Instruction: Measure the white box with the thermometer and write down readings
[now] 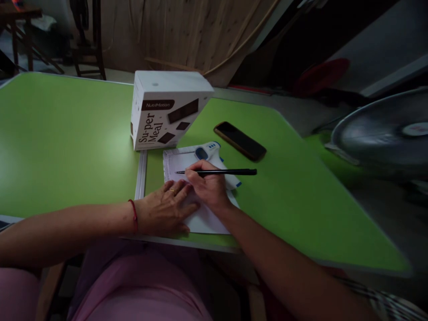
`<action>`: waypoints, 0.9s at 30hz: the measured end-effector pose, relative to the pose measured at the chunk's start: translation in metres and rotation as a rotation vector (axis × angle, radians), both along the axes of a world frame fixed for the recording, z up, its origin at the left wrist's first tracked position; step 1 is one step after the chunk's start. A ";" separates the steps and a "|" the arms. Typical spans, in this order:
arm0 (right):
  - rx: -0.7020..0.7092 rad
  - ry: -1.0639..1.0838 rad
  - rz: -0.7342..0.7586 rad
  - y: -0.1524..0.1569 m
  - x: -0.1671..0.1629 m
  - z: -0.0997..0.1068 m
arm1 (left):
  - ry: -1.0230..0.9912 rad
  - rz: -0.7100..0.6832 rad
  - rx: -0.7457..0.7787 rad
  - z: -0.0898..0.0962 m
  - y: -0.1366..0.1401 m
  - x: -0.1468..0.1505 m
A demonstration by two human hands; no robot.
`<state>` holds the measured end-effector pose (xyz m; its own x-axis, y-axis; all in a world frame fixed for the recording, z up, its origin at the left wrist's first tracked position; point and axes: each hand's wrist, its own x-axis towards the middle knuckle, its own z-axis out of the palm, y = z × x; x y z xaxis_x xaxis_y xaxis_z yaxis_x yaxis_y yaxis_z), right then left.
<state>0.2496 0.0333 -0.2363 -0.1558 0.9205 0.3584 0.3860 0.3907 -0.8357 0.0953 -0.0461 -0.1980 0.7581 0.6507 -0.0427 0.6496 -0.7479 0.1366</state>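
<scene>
Lettering on the white carton (167, 109) reads "NutriMotion" on a dark band, with "Su-per Meal" running up the side beside pictures of dark bars. That carton stands upright near the seam where two green tabletops (67, 142) meet, just behind a white sheet of paper (207, 218). Faint ruled lines show on the sheet, but no writing on it can be read.

Nearer the body, the left hand (163, 209) lies flat and open on the paper's left edge, palm down, fingers spread slightly and pressing the sheet to the table. A ring sits on one finger and a red cord circles the wrist.

Right beside it, touching its fingers, the right hand (209, 187) is curled around a black pen (220, 171), pinched between thumb and fingers. The pen lies almost level, its tip pointing left over the upper part of the sheet.

Behind the pen rests a white and blue handheld thermometer (209, 151), partly on the paper. Further right a dark phone (240, 141) lies flat, screen up, and at the far right edge a fan (384, 129) shows, blurred.
</scene>
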 end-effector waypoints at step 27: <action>-0.003 -0.020 -0.005 0.001 0.001 -0.003 | -0.066 -0.012 0.006 -0.006 0.000 -0.003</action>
